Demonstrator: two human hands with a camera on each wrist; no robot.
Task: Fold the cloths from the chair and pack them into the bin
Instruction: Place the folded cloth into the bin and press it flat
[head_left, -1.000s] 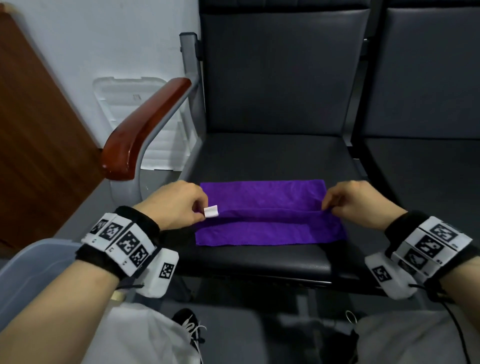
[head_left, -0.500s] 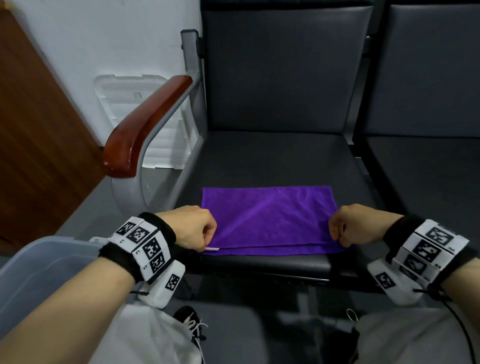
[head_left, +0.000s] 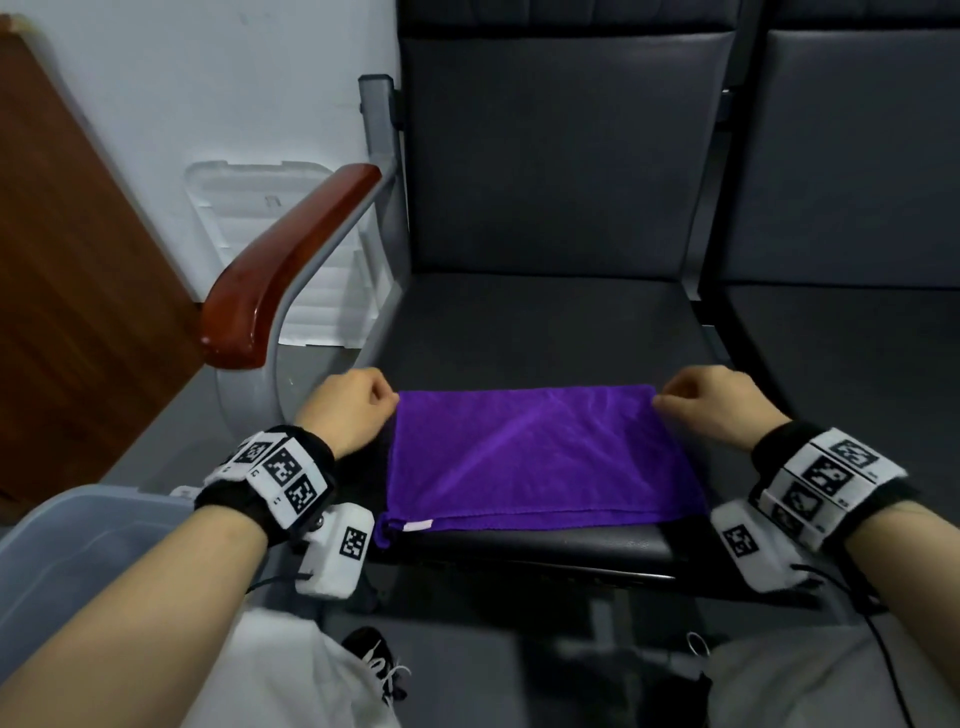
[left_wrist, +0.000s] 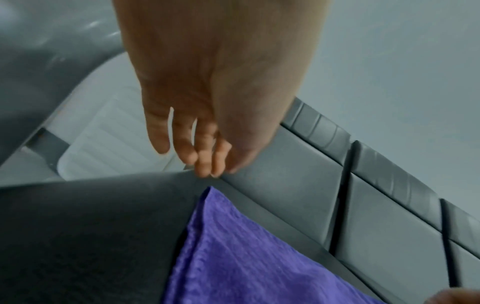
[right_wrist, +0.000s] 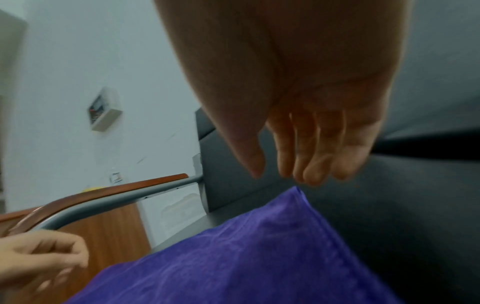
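step: folding purple cloth (head_left: 540, 457) on chair seat (head_left: 545, 322), centre frame | left hand (head_left: 347, 410), right hand (head_left: 714, 402): loosely curled, hovering at far corners, gripping nothing | next: likely pinching corners, folding again

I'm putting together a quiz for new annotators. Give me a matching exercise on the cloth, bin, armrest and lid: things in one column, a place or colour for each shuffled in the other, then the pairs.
Things
1. cloth
2. bin
3. armrest
4. lid

Place or colour
A. leaning against the white wall
B. reddish-brown wood
C. spread flat on the chair seat
D. translucent grey, in the lower left corner of the head view

Pairs: 1-C, 2-D, 3-B, 4-A
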